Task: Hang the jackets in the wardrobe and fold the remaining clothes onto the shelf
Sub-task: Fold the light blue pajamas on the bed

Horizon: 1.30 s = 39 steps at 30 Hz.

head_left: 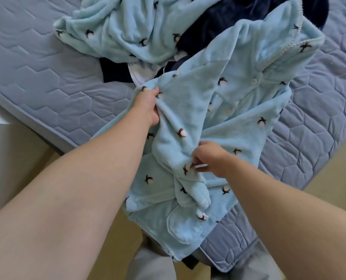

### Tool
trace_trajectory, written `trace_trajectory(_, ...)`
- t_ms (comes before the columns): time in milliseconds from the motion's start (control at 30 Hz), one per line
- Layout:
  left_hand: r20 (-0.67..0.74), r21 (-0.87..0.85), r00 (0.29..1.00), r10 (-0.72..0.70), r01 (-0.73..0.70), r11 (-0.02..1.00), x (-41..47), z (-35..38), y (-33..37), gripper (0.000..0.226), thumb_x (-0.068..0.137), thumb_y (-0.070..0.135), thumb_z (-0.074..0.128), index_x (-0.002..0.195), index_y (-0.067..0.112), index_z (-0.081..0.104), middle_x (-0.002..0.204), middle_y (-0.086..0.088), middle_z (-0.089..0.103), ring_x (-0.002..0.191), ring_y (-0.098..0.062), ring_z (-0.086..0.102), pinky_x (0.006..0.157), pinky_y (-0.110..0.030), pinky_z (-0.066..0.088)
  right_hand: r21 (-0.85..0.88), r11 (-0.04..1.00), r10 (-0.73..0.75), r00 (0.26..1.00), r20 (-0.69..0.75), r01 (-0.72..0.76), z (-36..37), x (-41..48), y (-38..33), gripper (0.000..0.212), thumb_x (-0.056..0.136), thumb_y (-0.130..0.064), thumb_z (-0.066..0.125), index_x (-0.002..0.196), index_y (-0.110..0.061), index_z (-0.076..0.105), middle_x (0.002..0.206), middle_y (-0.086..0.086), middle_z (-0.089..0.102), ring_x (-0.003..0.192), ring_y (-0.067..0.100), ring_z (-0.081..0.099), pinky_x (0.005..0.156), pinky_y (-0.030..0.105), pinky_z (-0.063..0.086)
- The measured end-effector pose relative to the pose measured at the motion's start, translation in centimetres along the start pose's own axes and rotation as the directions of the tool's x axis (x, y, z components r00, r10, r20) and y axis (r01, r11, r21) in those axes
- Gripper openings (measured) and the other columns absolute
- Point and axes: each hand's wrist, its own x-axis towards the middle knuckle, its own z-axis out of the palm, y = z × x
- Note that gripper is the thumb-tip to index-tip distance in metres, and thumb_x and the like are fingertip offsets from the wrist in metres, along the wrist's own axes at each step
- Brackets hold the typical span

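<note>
A light blue fleece pyjama top (247, 77) with white buttons and small dark motifs lies spread over the corner of the bed, its hem hanging off the edge. My left hand (148, 106) grips a bunch of its fabric at the left side. My right hand (208, 158) pinches its sleeve, which lies across the front of the top. A second light blue fleece garment (117, 29) of the same print lies crumpled further back. Dark navy clothes (224, 19) lie under and between the two.
The grey-blue quilted mattress (36, 67) fills the left and right of the view, its corner pointing towards me. Beige floor (16, 154) shows at the lower left. My grey trouser legs (148, 265) stand against the bed's corner.
</note>
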Motion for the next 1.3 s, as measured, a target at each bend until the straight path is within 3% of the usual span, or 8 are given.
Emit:
trace_trajectory(67, 0.014, 0.012, 1.000, 0.007, -0.007, 1.000, 0.0, 0.1, -0.2, 0.030, 0.101, 0.024, 0.060, 0.125, 0.008, 0.068, 0.116, -0.014, 0.074, 0.105, -0.031, 0.072, 0.096, -0.049, 0.056, -0.221, 0.964, -0.195, 0.955, -0.225, 0.145, -1.1, 0.7, -2.0, 0.023, 0.077, -0.011, 0.058, 0.097, -0.007, 0.068, 0.081, 0.005, 0.068, 0.076, 0.022, 0.064, 0.065, 0.030, 0.052)
trace_trajectory(233, 0.102, 0.071, 0.995, -0.020, 0.013, 0.997, 0.1, -0.1, -0.5, 0.032, 0.093, 0.003, 0.061, 0.124, 0.005, 0.069, 0.110, -0.018, 0.075, 0.098, -0.035, 0.074, 0.088, -0.049, 0.059, 0.108, 0.894, -0.312, 0.778, -0.546, 0.434, -4.6, 1.4, -10.2, 0.060, 0.078, -0.053, 0.065, 0.128, -0.024, 0.051, 0.112, -0.009, 0.062, 0.088, 0.007, 0.064, 0.068, 0.027, 0.052)
trace_trajectory(333, 0.051, 0.132, 0.999, -0.011, 0.004, 0.991, 0.4, -0.2, 0.2, 0.030, 0.097, 0.006, 0.059, 0.126, 0.005, 0.067, 0.112, -0.018, 0.074, 0.099, -0.034, 0.073, 0.089, -0.049, 0.058, 0.270, 0.839, -0.320, 0.830, -0.456, 0.472, -5.8, 1.7, -14.1, 0.039, 0.086, -0.041, 0.072, 0.116, -0.016, 0.065, 0.095, -0.007, 0.070, 0.073, 0.007, 0.068, 0.049, 0.018, 0.049)
trace_trajectory(433, -0.018, 0.100, 0.996, 0.090, -0.088, 0.991, 1.0, -0.3, 1.8, 0.033, 0.099, 0.012, 0.062, 0.131, 0.008, 0.062, 0.116, -0.016, 0.073, 0.102, -0.034, 0.072, 0.087, -0.051, 0.059, 0.355, 0.787, -0.348, 0.838, -0.420, 0.505, -6.6, 1.4, -17.0, 0.011, 0.094, -0.031, 0.068, 0.100, -0.022, 0.068, 0.098, 0.001, 0.072, 0.088, 0.019, 0.071, 0.068, 0.029, 0.062)
trace_trajectory(633, -0.040, 0.251, 0.987, 0.153, -0.139, 0.958, -1.7, -1.9, -0.5, 0.037, 0.080, 0.023, 0.077, 0.114, 0.012, 0.067, 0.088, -0.005, 0.078, 0.077, -0.024, 0.076, 0.059, -0.033, 0.059, 0.355, 0.821, -0.316, 0.873, -0.371, 0.448, -4.0, 0.9, -14.5, 0.045, 0.087, -0.049, 0.072, 0.120, -0.024, 0.054, 0.108, -0.004, 0.067, 0.088, 0.015, 0.070, 0.065, 0.030, 0.060)
trace_trajectory(833, -0.188, 0.438, 0.974, 0.125, -0.031, 0.899, -4.4, -5.5, -8.1, 0.025, 0.051, 0.032, 0.065, 0.069, 0.015, 0.064, 0.072, -0.007, 0.065, 0.073, -0.026, 0.060, 0.066, -0.035, 0.047, -0.062, 0.986, -0.166, 0.944, -0.286, 0.155, -0.3, 1.2, -5.9, 0.022, 0.081, -0.028, 0.078, 0.084, -0.015, 0.060, 0.086, 0.006, 0.064, 0.077, 0.022, 0.061, 0.065, 0.033, 0.050)
trace_trajectory(1067, -0.138, 0.357, 0.980, 0.144, -0.087, 0.930, -4.5, -8.2, -10.7, 0.012, 0.098, 0.030, 0.058, 0.101, 0.019, 0.062, 0.112, -0.013, 0.071, 0.103, -0.035, 0.069, 0.092, -0.055, 0.057, 0.182, 0.983, 0.032, 0.998, -0.055, -0.021, 1.8, 0.2, -0.9, 0.026, 0.097, -0.037, 0.059, 0.105, -0.013, 0.063, 0.090, 0.004, 0.067, 0.070, 0.021, 0.065, 0.076, 0.037, 0.050)
trace_trajectory(1300, 0.052, 0.303, 0.988, -0.146, 0.123, 0.945, -7.8, -9.9, -12.0, 0.051, 0.090, 0.050, 0.071, 0.125, 0.015, 0.064, 0.111, -0.005, 0.076, 0.101, -0.023, 0.073, 0.081, -0.034, 0.059, 0.059, 0.995, 0.068, 0.977, 0.204, -0.082, 4.4, -1.2, 3.7, 0.031, 0.078, -0.048, 0.080, 0.102, -0.032, 0.072, 0.098, -0.009, 0.074, 0.095, 0.017, 0.065, 0.085, 0.034, 0.051)
